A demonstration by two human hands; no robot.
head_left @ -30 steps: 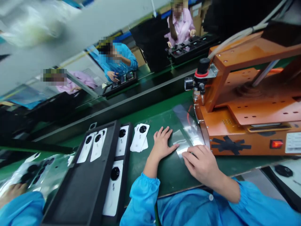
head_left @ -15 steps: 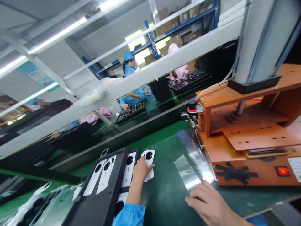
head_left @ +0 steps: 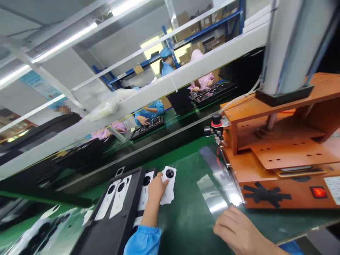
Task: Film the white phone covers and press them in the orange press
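Note:
My left hand [head_left: 156, 189] is at the left edge of a small pile of white phone back covers [head_left: 169, 186], fingers closed on the upper left side of the top cover, which has a round black camera ring. Just left of it, more white covers [head_left: 143, 199] lie in a black tray, partly hidden by my forearm. My right hand [head_left: 235, 226] rests low on the green table, fingers bent and pressed together; its fingertips are hidden, and a clear plastic sheet [head_left: 212, 195] lies just above it.
An orange press [head_left: 265, 193] with a lit red switch stands at the right. A black foam tray [head_left: 102, 235] holding white covers is at the left. Beyond a white beam [head_left: 148, 92], people in blue and pink work at trays.
My left hand has shifted slightly left on the pile, and the top cover now shows more fully. The right hand's fingers have drawn together. A person in blue across the line has moved right.

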